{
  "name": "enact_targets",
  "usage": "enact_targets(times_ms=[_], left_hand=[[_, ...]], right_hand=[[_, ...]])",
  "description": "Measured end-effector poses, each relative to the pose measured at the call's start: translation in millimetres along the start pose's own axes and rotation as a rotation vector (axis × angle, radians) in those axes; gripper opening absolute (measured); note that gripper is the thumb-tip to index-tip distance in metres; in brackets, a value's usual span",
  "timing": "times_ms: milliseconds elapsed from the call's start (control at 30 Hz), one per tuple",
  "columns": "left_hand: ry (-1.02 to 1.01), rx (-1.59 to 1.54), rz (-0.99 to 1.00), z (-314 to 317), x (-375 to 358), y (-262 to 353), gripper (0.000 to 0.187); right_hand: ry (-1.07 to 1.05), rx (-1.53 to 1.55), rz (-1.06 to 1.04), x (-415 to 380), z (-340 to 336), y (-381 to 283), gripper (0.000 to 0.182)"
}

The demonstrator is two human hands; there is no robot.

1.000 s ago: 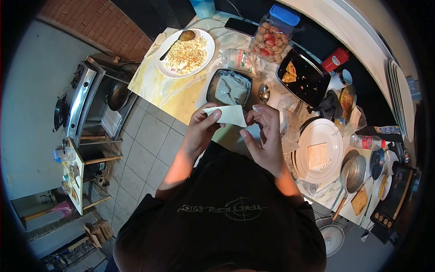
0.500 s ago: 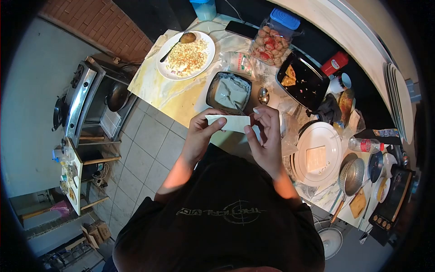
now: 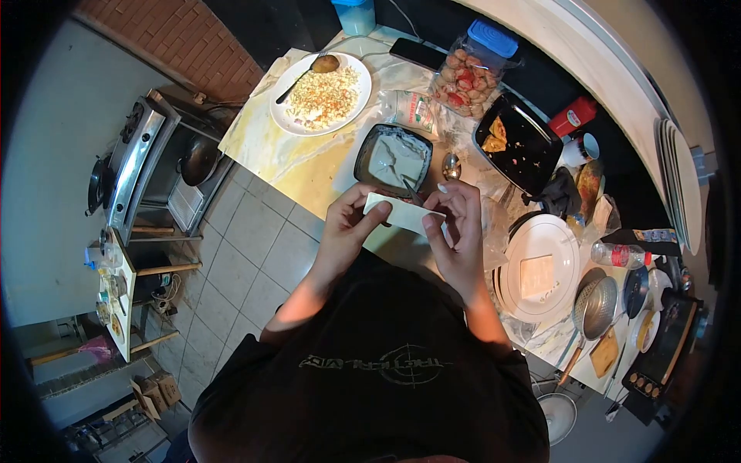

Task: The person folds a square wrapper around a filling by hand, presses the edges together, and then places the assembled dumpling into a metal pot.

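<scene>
A pale folded wrapper [image 3: 404, 217] is stretched between my two hands, close to my body. My left hand [image 3: 347, 224] grips its left end, thumb on top. At its right end my right hand [image 3: 457, 231] pinches the edge between thumb and fingers. Just beyond the hands stands a black square bowl [image 3: 394, 157] of white paste with a utensil in it. A metal spoon [image 3: 451, 166] lies right of the bowl. To the right, a square wrapper sheet [image 3: 537, 276] rests on a white oval plate [image 3: 557, 255].
A plate of chopped filling [image 3: 320, 96] with a spoon sits at back left. Behind are a bag of round items [image 3: 465, 81] and a black tray [image 3: 529, 150]. A strainer [image 3: 594, 307] and bottle [image 3: 620, 254] are at right. A stove [image 3: 139, 154] stands far left.
Both hands and the wrapper have shifted slightly right in view. The wrapper now slopes down to the right, and my right thumb and fingers are closer around its end.
</scene>
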State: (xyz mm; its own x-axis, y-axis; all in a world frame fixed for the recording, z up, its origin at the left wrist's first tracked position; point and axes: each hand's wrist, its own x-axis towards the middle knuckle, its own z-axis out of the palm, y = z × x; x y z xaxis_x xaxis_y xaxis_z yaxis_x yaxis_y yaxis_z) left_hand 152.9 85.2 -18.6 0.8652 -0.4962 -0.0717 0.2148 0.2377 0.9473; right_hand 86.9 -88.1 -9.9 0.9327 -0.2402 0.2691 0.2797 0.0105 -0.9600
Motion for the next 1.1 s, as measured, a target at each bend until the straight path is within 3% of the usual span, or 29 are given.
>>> enact_targets(times_ms=[667, 733, 800, 867, 900, 967, 1100], left_hand=[[-0.052, 0.097, 0.077, 5.4, -3.4, -0.9, 0.016], [-0.047, 0.091, 0.110, 4.9, -4.0, -1.8, 0.015], [-0.042, 0.084, 0.141, 5.0, -6.1, -2.4, 0.015], [0.011, 0.115, 0.326, 6.3, -9.4, -1.5, 0.014], [0.013, 0.116, 0.323, 4.6, -9.8, -0.1, 0.014], [0.010, 0.360, 0.609, 0.2, -9.9, 3.6, 0.017], [0.009, 0.408, 0.777, 3.7, -8.6, 9.0, 0.022]], right_hand=[[-0.003, -0.048, 0.134, 2.5, 10.2, -10.2, 0.041], [-0.037, -0.276, -0.141, 1.8, 7.5, -0.7, 0.037], [-0.050, -0.305, -0.193, -0.7, 9.6, -7.1, 0.037], [-0.062, -0.335, -0.243, -1.1, 9.9, -12.4, 0.038], [-0.061, -0.288, -0.279, -1.1, 9.6, -13.6, 0.041], [-0.061, -0.239, -0.311, -1.7, 7.6, -14.5, 0.044], [-0.046, -0.282, -0.411, -0.2, 1.8, -18.2, 0.049]])
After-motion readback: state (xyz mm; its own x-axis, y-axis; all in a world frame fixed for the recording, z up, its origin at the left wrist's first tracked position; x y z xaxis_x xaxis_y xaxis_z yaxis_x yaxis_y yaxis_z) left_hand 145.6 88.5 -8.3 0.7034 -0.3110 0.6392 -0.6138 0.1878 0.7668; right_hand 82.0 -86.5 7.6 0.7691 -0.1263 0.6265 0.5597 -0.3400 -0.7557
